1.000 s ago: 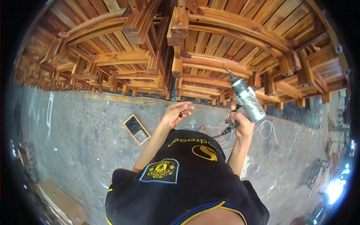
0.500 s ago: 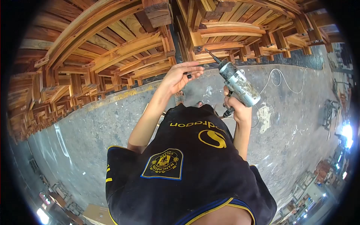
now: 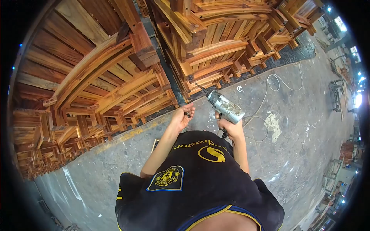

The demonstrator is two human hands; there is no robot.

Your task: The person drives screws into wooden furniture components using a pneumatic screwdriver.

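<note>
My right hand (image 3: pixel 232 130) is wrapped round the grip of a worn silver pistol-grip driver (image 3: pixel 227 108). Its long dark bit (image 3: pixel 200 87) points up and left at the stacked wooden furniture. To the left, my left hand (image 3: pixel 182 118) is partly curled, palm turned inward, with a small dark piece (image 3: pixel 187 114) in it; its exact kind is too small to tell. Both hands are in front of my body, apart from each other. Just beyond them stand slatted wooden frames (image 3: pixel 216 50) with curved rails and short posts.
A gap with dark sheeting (image 3: pixel 169 73) separates the left furniture stack (image 3: pixel 111 65) from the right one. A thin pale hose (image 3: pixel 264 101) loops over the grey concrete floor (image 3: pixel 115 161) at right. Metal stands (image 3: pixel 336 94) and other workshop items line the far right.
The view has shifted, showing more of the furniture stacks. Both hands sit lower and further left in view, with the driver still in the right. My left fingers are more curled.
</note>
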